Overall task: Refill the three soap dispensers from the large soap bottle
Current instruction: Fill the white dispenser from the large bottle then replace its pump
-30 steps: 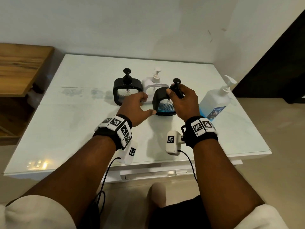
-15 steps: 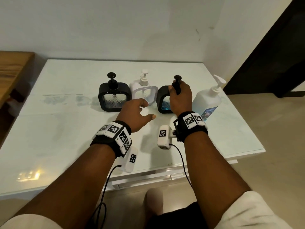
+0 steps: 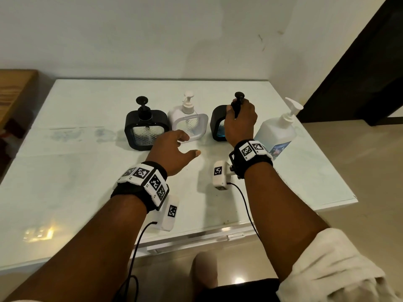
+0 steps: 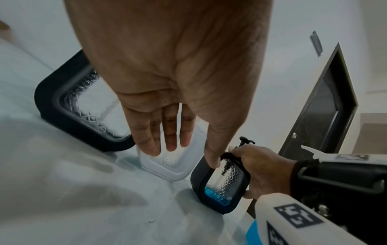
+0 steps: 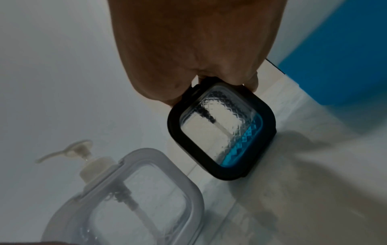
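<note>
Three square dispensers stand in a row on the white table (image 3: pixel 65 171). The left black dispenser (image 3: pixel 146 127) and the white dispenser (image 3: pixel 189 123) look clear inside. The right black dispenser (image 3: pixel 218 125) holds a little blue soap at its bottom (image 5: pixel 247 137). My right hand (image 3: pixel 239 118) grips this dispenser's black pump neck from above. My left hand (image 3: pixel 174 149) hovers with straight fingers (image 4: pixel 167 132) in front of the white dispenser (image 4: pixel 167 167), holding nothing. The large soap bottle (image 3: pixel 277 131), white pump on top, stands right of my right hand.
A wall runs behind the table. A wooden surface (image 3: pixel 13 90) lies at the far left and a dark doorway (image 3: pixel 370 62) at the right. The table's right edge (image 3: pixel 340 175) is close to the large bottle.
The right black dispenser has gone from in front of the row back into line at the right, still held by my right hand. My left hand has let go of it and hovers free.
</note>
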`<state>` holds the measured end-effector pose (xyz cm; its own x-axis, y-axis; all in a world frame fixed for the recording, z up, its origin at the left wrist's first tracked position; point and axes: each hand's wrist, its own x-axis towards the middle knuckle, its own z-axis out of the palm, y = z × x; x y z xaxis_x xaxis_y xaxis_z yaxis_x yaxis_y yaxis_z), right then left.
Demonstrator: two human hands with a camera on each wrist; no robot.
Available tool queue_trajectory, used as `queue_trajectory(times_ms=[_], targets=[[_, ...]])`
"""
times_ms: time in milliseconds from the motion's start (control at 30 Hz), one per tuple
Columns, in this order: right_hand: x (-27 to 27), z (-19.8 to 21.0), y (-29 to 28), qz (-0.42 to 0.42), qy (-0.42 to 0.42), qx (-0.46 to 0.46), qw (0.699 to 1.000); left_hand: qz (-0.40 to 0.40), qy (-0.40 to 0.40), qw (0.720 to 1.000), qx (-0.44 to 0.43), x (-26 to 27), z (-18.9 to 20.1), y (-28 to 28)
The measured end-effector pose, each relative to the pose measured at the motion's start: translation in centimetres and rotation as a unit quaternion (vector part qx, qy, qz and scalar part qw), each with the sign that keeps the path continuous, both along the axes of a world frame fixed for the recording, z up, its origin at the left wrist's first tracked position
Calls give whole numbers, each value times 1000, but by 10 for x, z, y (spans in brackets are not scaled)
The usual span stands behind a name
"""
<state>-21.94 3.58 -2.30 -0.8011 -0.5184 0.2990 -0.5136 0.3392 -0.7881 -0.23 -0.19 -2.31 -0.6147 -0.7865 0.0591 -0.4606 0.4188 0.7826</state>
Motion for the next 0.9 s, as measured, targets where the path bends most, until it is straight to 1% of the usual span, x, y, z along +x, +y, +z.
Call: queue_trajectory(times_ms=[167, 267, 333, 400, 467, 533, 600, 633, 700, 767, 800, 867, 900], targets=[[-3, -3, -1, 21, -10, -17, 1000, 0, -8, 1000, -6, 1, -2, -1], [-6, 0, 5, 33, -26, 40, 998, 2, -12, 1000, -2, 2, -1, -3], [-3, 2, 11, 43, -65, 61, 995, 3, -12, 1000, -6, 3, 1, -3], [4, 5, 18, 47, -104, 35, 993, 4, -7, 1000, -8, 5, 3, -2], [16, 10, 24, 50, -120, 9, 991, 3, -3, 1000, -2, 7, 6, -1], [32, 11, 30, 56, -109, -7, 992, 2, -3, 1000, 0, 10, 7, 0], [49, 9, 36, 46, -92, -45, 994, 4, 2, 1000, -5, 14, 8, 0], [55, 7, 38, 36, -93, -63, 993, 6, 7, 1000, -6, 16, 8, 0], [67, 4, 42, 36, -102, -67, 992, 5, -3, 1000, -6, 22, 7, 3], [73, 1, 42, 68, -106, -44, 991, -6, -65, 998, -14, 31, 1, 4], [74, -1, 43, 91, -100, -35, 990, -19, -117, 993, -16, 36, -3, 6], [78, -5, 40, 135, -67, -19, 988, -49, -229, 972, -26, 47, -10, 8], [79, -8, 38, 155, -46, -10, 987, -61, -272, 960, -32, 50, -13, 9]])
